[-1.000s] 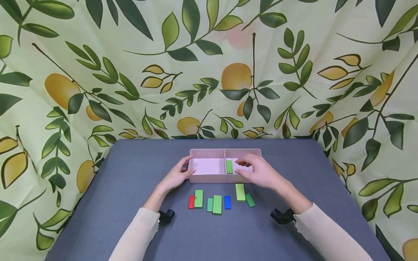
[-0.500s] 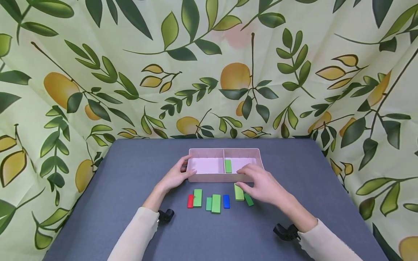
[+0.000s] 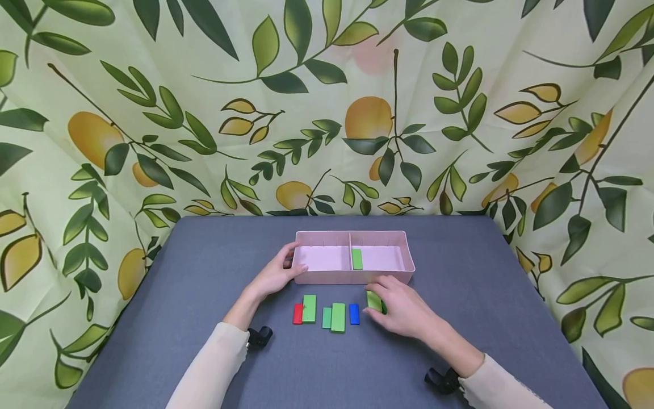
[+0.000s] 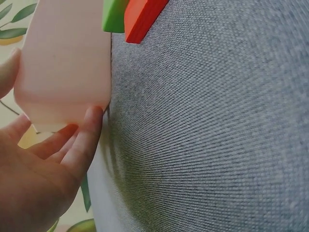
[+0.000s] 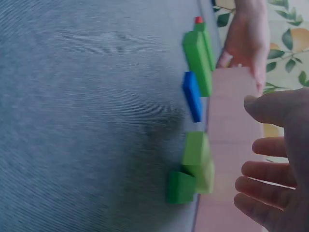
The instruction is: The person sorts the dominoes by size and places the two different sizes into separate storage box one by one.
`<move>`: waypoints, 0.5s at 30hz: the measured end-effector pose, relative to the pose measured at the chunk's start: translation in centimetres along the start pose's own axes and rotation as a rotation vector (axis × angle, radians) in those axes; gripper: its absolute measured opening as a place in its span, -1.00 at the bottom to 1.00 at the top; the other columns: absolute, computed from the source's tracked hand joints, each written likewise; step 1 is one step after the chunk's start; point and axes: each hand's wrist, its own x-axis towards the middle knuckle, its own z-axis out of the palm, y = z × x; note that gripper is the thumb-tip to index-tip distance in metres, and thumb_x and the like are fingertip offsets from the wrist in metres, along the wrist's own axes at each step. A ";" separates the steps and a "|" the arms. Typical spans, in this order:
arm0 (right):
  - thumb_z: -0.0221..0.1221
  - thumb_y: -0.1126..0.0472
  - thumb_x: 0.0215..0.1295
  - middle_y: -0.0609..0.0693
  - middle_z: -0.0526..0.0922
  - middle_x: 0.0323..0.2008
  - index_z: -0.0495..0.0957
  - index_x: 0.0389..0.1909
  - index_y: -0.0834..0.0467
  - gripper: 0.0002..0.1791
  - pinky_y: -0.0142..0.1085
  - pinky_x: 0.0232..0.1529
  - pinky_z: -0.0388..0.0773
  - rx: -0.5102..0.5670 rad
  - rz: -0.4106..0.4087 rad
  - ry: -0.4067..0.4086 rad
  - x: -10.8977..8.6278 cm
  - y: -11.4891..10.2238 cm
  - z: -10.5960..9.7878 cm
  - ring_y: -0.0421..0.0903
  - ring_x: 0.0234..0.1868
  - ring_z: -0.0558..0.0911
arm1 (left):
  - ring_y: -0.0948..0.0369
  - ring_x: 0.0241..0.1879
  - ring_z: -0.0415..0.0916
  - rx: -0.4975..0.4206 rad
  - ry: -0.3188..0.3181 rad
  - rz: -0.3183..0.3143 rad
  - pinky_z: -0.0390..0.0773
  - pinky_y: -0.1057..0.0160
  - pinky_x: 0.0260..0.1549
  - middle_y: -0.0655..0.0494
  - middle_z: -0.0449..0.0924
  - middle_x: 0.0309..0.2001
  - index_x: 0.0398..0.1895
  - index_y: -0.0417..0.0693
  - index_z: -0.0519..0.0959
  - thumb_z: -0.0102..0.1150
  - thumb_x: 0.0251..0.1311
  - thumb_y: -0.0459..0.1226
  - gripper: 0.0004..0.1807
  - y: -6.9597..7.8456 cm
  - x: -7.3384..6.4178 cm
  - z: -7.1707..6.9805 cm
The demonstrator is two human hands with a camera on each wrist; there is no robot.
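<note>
A pink box [image 3: 322, 277] with two compartments stands on the table, a green block [image 3: 357, 259] inside its right one beside the divider. My left hand [image 3: 273, 276] holds the box's left end, thumb at the front rim and fingers against the end wall [image 4: 67, 63]. In front of the box, my right hand [image 3: 403, 309] hovers over a light green block [image 3: 373, 300], thumb and fingers on either side. In the right wrist view its fingers are spread, apart from the light green block [image 5: 195, 150] and a dark green block [image 5: 181, 187], which the hand mostly hides in the head view.
Left of the right hand lie a blue block [image 3: 354, 314], a light green block [image 3: 338, 317], a smaller green block [image 3: 326, 318], another green block [image 3: 309, 309] and a red block [image 3: 297, 314]. The grey tabletop [image 3: 230, 244] ends at a leaf-patterned curtain [image 3: 317, 113].
My right hand has come out of the box's right compartment, moving toward me and down over the light green and dark green blocks. The left hand stays at the box's end.
</note>
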 end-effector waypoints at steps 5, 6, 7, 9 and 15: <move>0.46 -0.03 0.14 0.02 0.61 -0.05 0.65 0.02 0.22 -0.48 -0.14 -0.11 0.55 -0.026 -0.014 -0.023 -0.1 0.3 1.2 -0.06 -0.08 0.54 | -0.13 0.33 0.36 -0.004 0.003 -0.006 0.38 -0.17 0.25 -0.17 0.27 0.45 0.56 0.10 0.19 0.32 0.33 -0.10 -0.21 0.2 -0.1 0.0; 0.46 -0.03 0.14 0.03 0.61 -0.04 0.65 0.02 0.22 -0.47 -0.13 -0.09 0.55 -0.035 -0.018 -0.030 -0.1 0.4 1.3 -0.05 -0.07 0.54 | -0.14 0.33 0.35 -0.003 0.004 -0.009 0.37 -0.18 0.25 -0.17 0.27 0.45 0.56 0.11 0.19 0.32 0.33 -0.10 -0.21 0.2 -0.1 0.0; 0.46 -0.04 0.14 0.04 0.61 -0.03 0.64 0.03 0.23 -0.46 -0.12 -0.08 0.54 -0.044 -0.023 -0.036 -0.2 0.4 1.5 -0.04 -0.07 0.54 | -0.14 0.33 0.35 -0.002 0.004 -0.013 0.37 -0.18 0.25 -0.16 0.27 0.45 0.56 0.11 0.19 0.31 0.33 -0.09 -0.21 0.3 -0.1 0.0; 0.47 -0.04 0.13 0.06 0.60 -0.03 0.64 0.03 0.24 -0.44 -0.11 -0.07 0.53 -0.062 -0.035 -0.045 -0.2 0.6 1.8 -0.03 -0.07 0.53 | -0.14 0.34 0.34 0.000 0.001 -0.019 0.36 -0.19 0.26 -0.16 0.26 0.45 0.57 0.12 0.18 0.31 0.33 -0.08 -0.20 0.3 -0.1 0.0; 0.50 0.02 0.09 0.06 0.58 -0.02 0.65 0.04 0.24 -0.45 -0.11 -0.06 0.55 -0.070 -0.041 -0.059 -0.3 0.7 2.1 -0.02 -0.04 0.51 | -0.15 0.34 0.33 -0.005 -0.002 -0.016 0.35 -0.19 0.27 -0.17 0.26 0.45 0.57 0.12 0.18 0.32 0.32 -0.08 -0.19 0.3 -0.2 0.1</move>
